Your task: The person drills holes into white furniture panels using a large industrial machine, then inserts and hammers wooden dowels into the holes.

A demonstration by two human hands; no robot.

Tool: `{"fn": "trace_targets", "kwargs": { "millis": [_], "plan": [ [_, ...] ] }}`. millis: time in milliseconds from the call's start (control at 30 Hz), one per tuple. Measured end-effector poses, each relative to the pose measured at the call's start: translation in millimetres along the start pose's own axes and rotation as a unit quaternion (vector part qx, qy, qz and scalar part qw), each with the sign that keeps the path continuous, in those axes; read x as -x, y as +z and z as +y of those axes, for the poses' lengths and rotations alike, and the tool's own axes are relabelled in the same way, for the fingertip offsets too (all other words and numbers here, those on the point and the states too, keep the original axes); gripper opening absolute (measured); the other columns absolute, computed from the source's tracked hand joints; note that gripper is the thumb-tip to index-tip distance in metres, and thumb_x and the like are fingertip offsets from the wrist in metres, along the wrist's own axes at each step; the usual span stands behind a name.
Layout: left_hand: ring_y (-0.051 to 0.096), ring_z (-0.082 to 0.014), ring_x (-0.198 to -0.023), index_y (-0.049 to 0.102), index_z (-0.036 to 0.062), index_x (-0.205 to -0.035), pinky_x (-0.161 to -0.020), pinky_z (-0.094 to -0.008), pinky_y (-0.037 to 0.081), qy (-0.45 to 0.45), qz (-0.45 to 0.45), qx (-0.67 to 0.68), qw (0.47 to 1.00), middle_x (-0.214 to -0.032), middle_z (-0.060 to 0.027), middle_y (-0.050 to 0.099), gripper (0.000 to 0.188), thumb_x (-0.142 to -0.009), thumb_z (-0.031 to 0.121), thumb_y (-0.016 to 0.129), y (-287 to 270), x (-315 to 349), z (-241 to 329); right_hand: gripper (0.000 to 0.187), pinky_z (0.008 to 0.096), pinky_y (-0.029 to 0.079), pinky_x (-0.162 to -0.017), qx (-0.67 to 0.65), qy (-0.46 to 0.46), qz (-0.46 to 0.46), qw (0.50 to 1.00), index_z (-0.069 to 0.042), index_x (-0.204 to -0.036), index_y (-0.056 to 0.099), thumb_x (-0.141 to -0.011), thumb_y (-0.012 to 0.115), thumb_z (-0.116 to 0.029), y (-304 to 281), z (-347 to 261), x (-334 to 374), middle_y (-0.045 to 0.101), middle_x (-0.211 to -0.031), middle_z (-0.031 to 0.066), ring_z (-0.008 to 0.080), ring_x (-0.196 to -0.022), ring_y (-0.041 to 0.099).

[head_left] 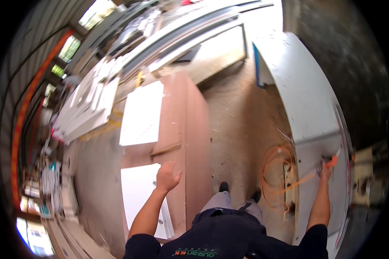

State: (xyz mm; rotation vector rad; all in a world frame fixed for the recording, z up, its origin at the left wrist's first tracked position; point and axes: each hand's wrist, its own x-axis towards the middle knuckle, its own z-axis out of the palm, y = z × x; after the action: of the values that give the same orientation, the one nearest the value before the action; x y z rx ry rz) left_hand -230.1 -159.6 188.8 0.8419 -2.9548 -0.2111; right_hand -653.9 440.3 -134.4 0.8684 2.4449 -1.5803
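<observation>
My right hand (324, 170) is closed around an orange air gun (332, 162) above the grey-white worktop on my right. From it an orange hose (275, 193) runs down to the floor in loose coils. On the other side, my left hand (167, 176) is by the inner edge of a white panel (139, 190), thumb apart from the fingers and nothing seen in it. Blur softens its fingers, and I cannot tell whether it touches the panel. That panel lies on a brown stack of boards (177, 112). Farther along the stack lies another white panel (141, 114), with a thin wooden strip (165, 150) between the two.
The long grey-white worktop (304, 99) borders my right side. Concrete floor (231, 129) with scattered debris runs between it and the stack. Ahead stands a low table (220, 52) beside long profiles. White strips (88, 101) lie on a support at the far left.
</observation>
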Motion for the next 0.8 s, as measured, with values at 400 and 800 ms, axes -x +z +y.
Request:
{"fn": "trace_targets", "kwargs": {
  "millis": [400,800],
  "plan": [
    [0.049,-0.0357,-0.120,0.056,-0.0028,-0.122,-0.101,-0.0414,0.041,-0.376,0.054,0.043,0.924,-0.125,-0.0237,0.054,0.061,-0.076,0.034,0.070,66,-94,-204,0.045,0.0218,0.041,-0.041,-0.189,-0.080,-0.107,0.973,-0.008,-0.126,0.047,-0.083,0.058,-0.015,46,-129,88,0.057,-0.122,0.0103,0.0144,-0.062,0.060],
    [0.035,-0.0330,-0.134,0.042,-0.0013,-0.136,-0.110,-0.0418,0.031,-0.546,0.063,0.033,0.835,-0.143,-0.0198,0.038,0.077,-0.080,0.047,0.064,80,-195,-442,0.029,0.0243,0.043,-0.055,0.420,-0.152,-0.729,0.519,-0.006,-0.108,0.059,-0.082,0.067,-0.016,385,-353,396,0.057,-0.078,0.0019,0.0094,-0.063,0.054]
  ]
}}
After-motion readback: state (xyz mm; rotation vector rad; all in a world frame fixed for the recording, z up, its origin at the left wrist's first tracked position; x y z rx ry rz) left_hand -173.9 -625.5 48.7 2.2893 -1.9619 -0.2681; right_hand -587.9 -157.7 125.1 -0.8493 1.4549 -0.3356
